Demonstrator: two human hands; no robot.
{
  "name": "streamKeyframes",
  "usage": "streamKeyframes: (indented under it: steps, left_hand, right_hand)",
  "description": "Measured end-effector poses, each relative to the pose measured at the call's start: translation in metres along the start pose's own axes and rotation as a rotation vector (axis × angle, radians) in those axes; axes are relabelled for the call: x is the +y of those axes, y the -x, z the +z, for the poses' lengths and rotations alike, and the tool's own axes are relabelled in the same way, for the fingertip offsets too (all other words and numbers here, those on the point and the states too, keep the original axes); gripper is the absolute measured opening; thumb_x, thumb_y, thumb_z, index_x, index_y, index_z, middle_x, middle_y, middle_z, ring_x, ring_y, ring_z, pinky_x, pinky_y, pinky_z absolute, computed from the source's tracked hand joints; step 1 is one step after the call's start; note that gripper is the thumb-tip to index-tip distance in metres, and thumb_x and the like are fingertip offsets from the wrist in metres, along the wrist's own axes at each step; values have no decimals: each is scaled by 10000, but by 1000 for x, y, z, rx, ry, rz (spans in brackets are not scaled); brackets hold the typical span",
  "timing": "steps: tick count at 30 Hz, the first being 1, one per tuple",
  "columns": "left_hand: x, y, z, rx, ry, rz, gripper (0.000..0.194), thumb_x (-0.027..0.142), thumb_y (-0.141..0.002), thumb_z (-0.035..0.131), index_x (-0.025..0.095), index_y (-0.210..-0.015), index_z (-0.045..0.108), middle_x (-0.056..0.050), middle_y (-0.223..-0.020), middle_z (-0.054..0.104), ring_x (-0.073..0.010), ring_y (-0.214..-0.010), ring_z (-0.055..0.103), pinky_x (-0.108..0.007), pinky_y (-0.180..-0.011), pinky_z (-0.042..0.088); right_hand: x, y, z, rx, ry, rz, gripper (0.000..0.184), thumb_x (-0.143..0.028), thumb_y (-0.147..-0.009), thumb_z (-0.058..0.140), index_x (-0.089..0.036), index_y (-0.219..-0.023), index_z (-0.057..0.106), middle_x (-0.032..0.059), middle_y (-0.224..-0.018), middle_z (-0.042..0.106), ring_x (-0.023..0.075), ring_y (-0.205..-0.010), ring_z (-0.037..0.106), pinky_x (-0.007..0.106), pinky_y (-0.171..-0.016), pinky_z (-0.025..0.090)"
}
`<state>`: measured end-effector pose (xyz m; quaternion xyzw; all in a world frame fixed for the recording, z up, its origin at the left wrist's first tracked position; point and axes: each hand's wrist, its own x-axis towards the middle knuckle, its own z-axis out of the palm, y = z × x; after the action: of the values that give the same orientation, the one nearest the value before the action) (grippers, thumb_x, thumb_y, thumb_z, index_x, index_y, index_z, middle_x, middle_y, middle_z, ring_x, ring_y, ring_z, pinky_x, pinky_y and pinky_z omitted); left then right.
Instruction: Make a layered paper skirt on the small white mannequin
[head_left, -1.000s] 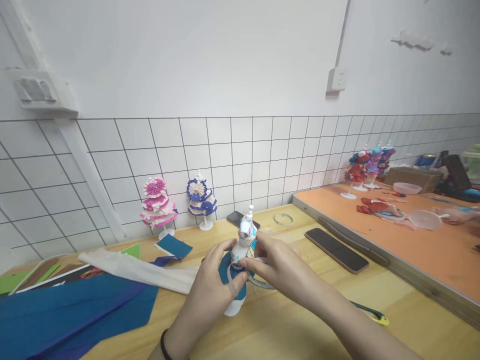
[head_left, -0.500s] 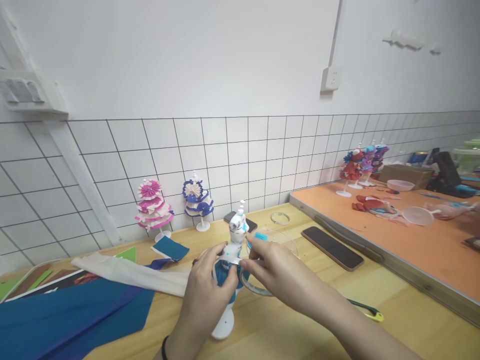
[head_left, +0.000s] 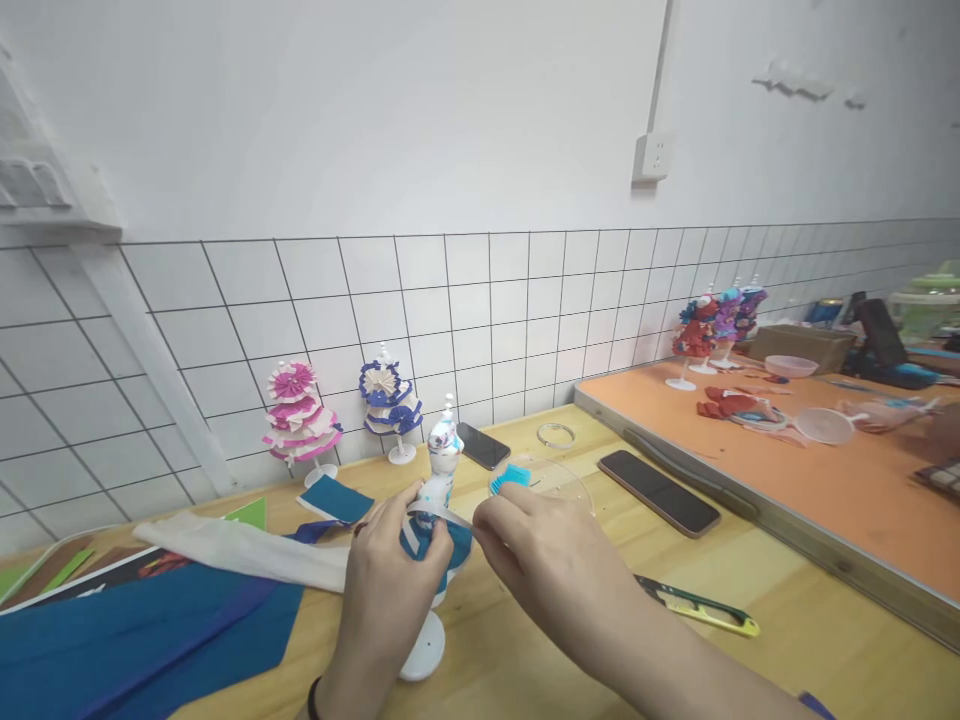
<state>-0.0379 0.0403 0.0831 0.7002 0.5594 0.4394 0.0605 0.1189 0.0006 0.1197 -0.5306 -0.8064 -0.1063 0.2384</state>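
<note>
A small white mannequin stand (head_left: 442,445), splotched with blue and purple and topped with beads, tilts between my hands. Blue fabric (head_left: 459,548) wraps its lower part, and its round white base (head_left: 424,648) shows below. My left hand (head_left: 394,570) is closed around its waist, thumb in front. A narrow pale strip of tape (head_left: 450,513) runs across the waist to my right hand (head_left: 555,560), whose fingers pinch its free end. Those fingertips are partly hidden by the hand itself. Near my right forearm lie yellow-and-black thread snips (head_left: 705,608).
Blue fabric (head_left: 150,635) and a white cloth strip (head_left: 240,552) lie left. Two decorated mannequins (head_left: 300,420) stand by the wall. Phones (head_left: 660,492), a clear dish (head_left: 562,482) with turquoise pieces (head_left: 511,480) and a ring (head_left: 556,435) lie beyond. An orange raised board (head_left: 810,480) is right.
My right hand has moved away from the mannequin, stretching the tape strip rightward. The tape roll seen under that hand is out of sight now. The snips show more fully.
</note>
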Motion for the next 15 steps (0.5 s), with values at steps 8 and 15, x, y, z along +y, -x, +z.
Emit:
streamKeyframes:
  steps: [8,15]
  left_hand:
    - [2,0,-1,-15,111,-95,344,304,-720,560,161,-1030,599,-94,-1038,673,-276,-986,597,-419,-878,443]
    - [13,-2,-6,-102,332,-248,322,329,-680,601,184,-967,620,-67,-945,704,-260,-913,625,-381,-805,488]
  right_hand:
    - [7,-1,4,52,134,-49,219,-135,-873,406,-182,-697,529,14,-638,524,119,-491,426,278,-462,156]
    - [18,-12,4,52,-9,18,237,-223,-909,413,-177,-776,603,40,-698,592,152,-621,532,252,-548,296]
